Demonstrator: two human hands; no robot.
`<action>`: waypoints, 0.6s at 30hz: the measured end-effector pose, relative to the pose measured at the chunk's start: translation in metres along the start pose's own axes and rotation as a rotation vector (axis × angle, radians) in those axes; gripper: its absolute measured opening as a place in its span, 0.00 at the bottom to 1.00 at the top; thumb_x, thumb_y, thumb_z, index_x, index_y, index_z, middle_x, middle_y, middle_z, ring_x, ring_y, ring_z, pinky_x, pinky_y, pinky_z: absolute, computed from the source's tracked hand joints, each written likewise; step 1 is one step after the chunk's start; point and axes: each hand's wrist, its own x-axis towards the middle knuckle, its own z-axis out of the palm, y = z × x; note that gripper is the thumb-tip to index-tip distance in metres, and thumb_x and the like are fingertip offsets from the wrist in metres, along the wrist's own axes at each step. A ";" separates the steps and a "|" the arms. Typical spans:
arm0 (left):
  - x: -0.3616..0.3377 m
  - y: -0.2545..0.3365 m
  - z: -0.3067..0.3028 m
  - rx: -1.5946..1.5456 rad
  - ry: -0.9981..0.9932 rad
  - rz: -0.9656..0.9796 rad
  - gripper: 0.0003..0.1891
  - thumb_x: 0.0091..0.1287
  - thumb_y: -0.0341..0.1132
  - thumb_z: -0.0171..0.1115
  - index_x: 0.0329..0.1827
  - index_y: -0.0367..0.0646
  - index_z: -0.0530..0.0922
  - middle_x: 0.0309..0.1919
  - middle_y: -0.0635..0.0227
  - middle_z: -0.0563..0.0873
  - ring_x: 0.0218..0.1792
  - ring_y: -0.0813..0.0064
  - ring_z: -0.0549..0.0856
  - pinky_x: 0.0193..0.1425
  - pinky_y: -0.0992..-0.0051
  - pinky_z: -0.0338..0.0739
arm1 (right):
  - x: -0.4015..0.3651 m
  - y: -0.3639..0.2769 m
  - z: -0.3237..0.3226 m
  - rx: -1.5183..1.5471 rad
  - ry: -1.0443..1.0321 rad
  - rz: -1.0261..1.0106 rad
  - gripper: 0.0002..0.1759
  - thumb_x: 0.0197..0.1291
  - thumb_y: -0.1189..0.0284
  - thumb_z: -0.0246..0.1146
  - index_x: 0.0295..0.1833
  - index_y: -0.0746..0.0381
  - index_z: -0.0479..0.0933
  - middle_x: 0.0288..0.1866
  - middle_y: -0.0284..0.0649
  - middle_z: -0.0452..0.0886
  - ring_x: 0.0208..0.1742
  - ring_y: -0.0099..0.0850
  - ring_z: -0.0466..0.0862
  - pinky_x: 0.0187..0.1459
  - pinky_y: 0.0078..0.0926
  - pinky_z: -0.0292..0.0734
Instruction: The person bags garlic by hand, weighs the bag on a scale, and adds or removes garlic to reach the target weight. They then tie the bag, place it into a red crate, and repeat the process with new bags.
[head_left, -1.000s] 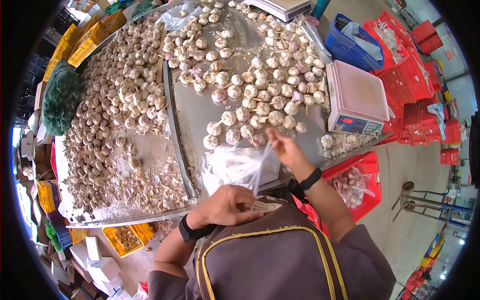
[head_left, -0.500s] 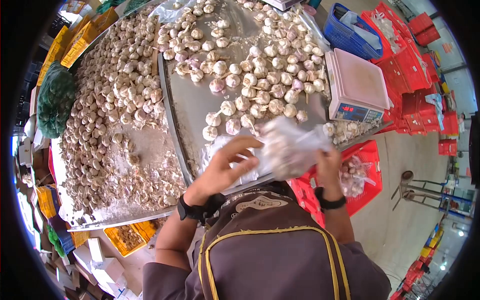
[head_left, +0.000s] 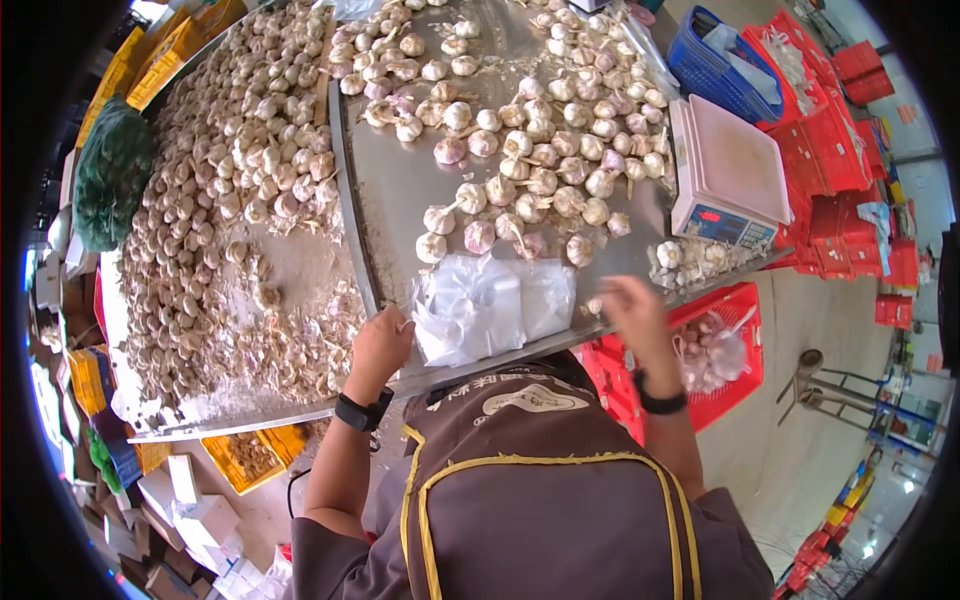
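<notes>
At near edge of a shiny steel table (head_left: 400,200), a stack of clear plastic bags (head_left: 490,305) lies flat, just below the loose garlic bulbs (head_left: 520,190) spread over the table top. Left hand (head_left: 380,345) rests on the table rim, touching the stack's left corner. Its fingers are curled under & palm hidden, so can't tell if it pinches a bag or holds nothing. Right hand (head_left: 630,305) hovers at the rim, right of the stack, blurred. Fingers bend down near one small bulb at the edge; its grip can't be made out. Both wrists w/ black bands.

Below the right hand, off the table, sits a red plastic crate (head_left: 752,320) w/ bagged garlic inside. Right of the bulbs stands a white digital scale with pink pan (head_left: 730,160), a few bulbs just in front of it. Beyond it are a blue plastic basket (head_left: 700,75) & stacked red crates (head_left: 830,150). On the left, a second table is heaped w/ garlic (head_left: 230,170), w/ a dark green mesh sack (head_left: 115,170) at its far edge.
</notes>
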 end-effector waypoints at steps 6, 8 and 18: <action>-0.024 0.002 -0.008 -0.088 0.047 -0.097 0.10 0.61 0.40 0.63 0.35 0.43 0.77 0.29 0.57 0.84 0.34 0.53 0.84 0.37 0.59 0.77 | 0.061 -0.042 0.171 -0.282 -0.406 -0.461 0.17 0.55 0.61 0.67 0.45 0.60 0.74 0.43 0.42 0.82 0.44 0.41 0.84 0.43 0.36 0.79; -0.034 0.006 -0.010 -0.104 0.074 -0.128 0.10 0.61 0.40 0.63 0.35 0.43 0.77 0.28 0.58 0.84 0.33 0.54 0.84 0.36 0.59 0.77 | 0.082 -0.030 0.198 -0.667 -0.348 -0.352 0.16 0.57 0.61 0.65 0.44 0.59 0.73 0.43 0.40 0.82 0.42 0.42 0.84 0.40 0.40 0.78; -0.060 0.043 -0.033 -0.234 0.100 -0.053 0.16 0.58 0.38 0.67 0.46 0.40 0.78 0.41 0.54 0.83 0.43 0.53 0.83 0.46 0.62 0.77 | 0.051 -0.030 0.160 -0.320 -0.310 -0.637 0.05 0.56 0.68 0.65 0.35 0.57 0.80 0.31 0.39 0.79 0.33 0.38 0.82 0.32 0.35 0.76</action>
